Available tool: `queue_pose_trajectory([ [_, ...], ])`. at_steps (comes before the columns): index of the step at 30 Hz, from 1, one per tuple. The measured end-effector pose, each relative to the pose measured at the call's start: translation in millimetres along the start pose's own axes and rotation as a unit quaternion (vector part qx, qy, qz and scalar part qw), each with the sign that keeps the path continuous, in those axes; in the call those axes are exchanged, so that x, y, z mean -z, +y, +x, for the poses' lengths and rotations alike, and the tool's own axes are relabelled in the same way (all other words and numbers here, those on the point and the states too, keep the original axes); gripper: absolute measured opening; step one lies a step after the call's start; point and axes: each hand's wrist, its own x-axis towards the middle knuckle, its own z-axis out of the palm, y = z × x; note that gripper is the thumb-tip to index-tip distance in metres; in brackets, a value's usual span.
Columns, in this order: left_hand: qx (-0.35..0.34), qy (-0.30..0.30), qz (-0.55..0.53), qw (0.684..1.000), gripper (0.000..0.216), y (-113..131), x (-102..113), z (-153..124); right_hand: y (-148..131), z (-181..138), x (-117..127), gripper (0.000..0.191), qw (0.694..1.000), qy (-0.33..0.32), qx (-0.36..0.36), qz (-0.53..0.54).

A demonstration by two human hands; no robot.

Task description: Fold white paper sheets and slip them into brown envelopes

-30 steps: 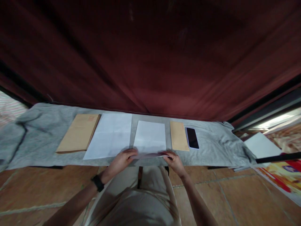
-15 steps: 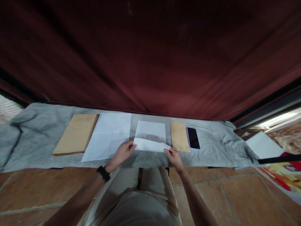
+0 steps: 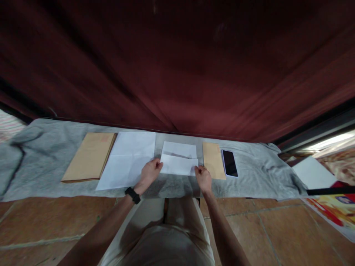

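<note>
A white sheet of paper (image 3: 179,159) lies on the grey cloth (image 3: 50,159) in front of me, its near part folded up over the far part. My left hand (image 3: 149,172) pinches the folded flap at its left corner. My right hand (image 3: 203,176) pinches the flap at its right corner. Both hands rest low on the cloth at the sheet's near edge. A black band sits on my left wrist.
Left of the sheet lie a larger creased white sheet (image 3: 129,159) and a stack of brown envelopes (image 3: 90,160). To the right are a narrow brown envelope (image 3: 213,160) and a dark phone (image 3: 230,163). A dark red curtain (image 3: 177,74) hangs behind. Loose papers (image 3: 313,171) lie at far right.
Both hands lifted the sheet's near edge and carried it away from me, folding the near part over the far part. The visible sheet has become shorter.
</note>
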Motion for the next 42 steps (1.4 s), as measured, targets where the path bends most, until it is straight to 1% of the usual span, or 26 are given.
queue_pose_trajectory([
  [4, 0.035, -0.013, 0.056, 0.998, 0.026, 9.7, 3.3, 3.6, -9.3, 1.3, 3.0, 0.038, 0.998, -0.012, -0.022, -0.059],
  [7, 0.045, -0.017, 0.079, 0.996, 0.026, 14.9, 4.4, 6.7, -15.0, 4.5, 5.9, 0.038, 0.996, -0.018, -0.029, -0.083],
  [13, 0.051, -0.016, 0.110, 0.992, 0.029, 20.5, 5.8, 14.7, -22.4, 16.0, 6.2, 0.035, 0.994, -0.023, -0.030, -0.099],
  [19, 0.060, -0.019, 0.123, 0.990, 0.031, 25.9, 7.5, 22.1, -26.3, 27.1, 3.4, 0.036, 0.993, -0.026, -0.039, -0.108],
  [22, 0.055, -0.005, 0.143, 0.988, 0.033, 28.1, 6.5, 24.9, -27.9, 33.1, 3.2, 0.036, 0.993, -0.028, -0.042, -0.111],
  [26, 0.021, 0.021, 0.184, 0.983, 0.038, 29.1, 3.7, 28.3, -29.4, 42.0, 2.4, 0.037, 0.991, -0.030, -0.044, -0.119],
  [30, -0.004, 0.026, 0.191, 0.981, 0.039, 30.3, 2.1, 33.7, -31.1, 51.1, -0.5, 0.038, 0.990, -0.029, -0.049, -0.130],
  [38, 0.015, 0.013, 0.165, 0.986, 0.036, 34.7, 7.1, 56.4, -34.3, 69.9, -5.1, 0.038, 0.988, -0.011, -0.043, -0.151],
  [42, 0.016, 0.020, 0.171, 0.985, 0.037, 36.5, 8.0, 67.7, -35.9, 78.7, -7.1, 0.040, 0.985, 0.006, -0.033, -0.168],
])
